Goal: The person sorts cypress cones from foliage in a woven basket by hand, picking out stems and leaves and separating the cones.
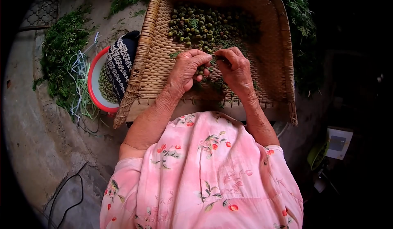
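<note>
A woven wicker scoop basket (157, 71) lies before me, with a heap of small green seed cones (200, 22) in its far part. Over its near half, my left hand (189, 68) is closed, with a few green cones (200, 70) showing within its curled fingers. Close beside it, my right hand (235, 70) is closed in a pinch, its fingertips near the left thumb. Whatever the right fingers pinch is too small or too shaded to name. Bits of green sprig (215, 83) lie on the weave beneath both hands.
Left of the basket stands a red-rimmed basin (93, 92) holding more cones, partly covered by dark patterned cloth (120, 63). Leafy branches (65, 45) and pale plastic strips (80, 81) lie farther left. More foliage (292, 4) is behind right. A black cable (67, 182) crosses the floor.
</note>
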Tool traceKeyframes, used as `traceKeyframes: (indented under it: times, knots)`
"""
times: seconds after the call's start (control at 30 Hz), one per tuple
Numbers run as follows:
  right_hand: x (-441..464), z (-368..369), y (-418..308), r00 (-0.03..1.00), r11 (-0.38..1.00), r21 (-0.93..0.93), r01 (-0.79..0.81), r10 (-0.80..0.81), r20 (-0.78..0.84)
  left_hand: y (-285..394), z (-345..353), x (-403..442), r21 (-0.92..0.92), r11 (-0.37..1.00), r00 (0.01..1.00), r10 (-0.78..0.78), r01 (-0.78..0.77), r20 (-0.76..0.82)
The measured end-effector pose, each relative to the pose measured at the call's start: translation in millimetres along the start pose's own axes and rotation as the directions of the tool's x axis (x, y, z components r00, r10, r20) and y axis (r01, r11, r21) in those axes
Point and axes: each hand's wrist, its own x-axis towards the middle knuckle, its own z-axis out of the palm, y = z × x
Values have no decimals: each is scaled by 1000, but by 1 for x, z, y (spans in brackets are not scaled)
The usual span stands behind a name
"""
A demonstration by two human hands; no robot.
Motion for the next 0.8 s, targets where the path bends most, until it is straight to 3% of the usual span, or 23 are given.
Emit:
traceKeyframes:
  times: [0.1,0.3,0.4,0.47,0.53,0.63,0.67,0.73,0.8]
  knots:
    - [0,-1,5,999,998,-64,-1,-2,-47,0,0,0,-12,1000,1000,-5,5,-31]
    - [3,-4,-3,998,1000,4,23,-23,-64,5,0,1,-82,994,994,-75,69,-74]
    - [5,3,-10,995,992,100,78,-71,-68,6,2,-2,-66,993,993,-98,94,-72]
    - [6,6,-13,1000,952,304,-19,17,11,6,3,-3,-88,988,988,-135,128,-73]
    - [6,7,-4,999,934,356,-29,32,-1,3,-3,2,-146,980,989,-143,135,-46]
    - [3,-3,-2,993,997,75,26,-34,116,7,-5,1,-245,963,992,-126,115,-27]
    - [0,-3,1,993,997,75,23,-32,117,9,-7,-1,-264,962,996,-80,69,-34]
    - [-7,-2,3,941,991,-132,32,15,339,16,-9,-2,-275,961,995,-46,20,-85]
    - [-9,-1,-2,917,984,-178,-12,82,390,17,-13,0,-323,946,994,-55,22,-94]
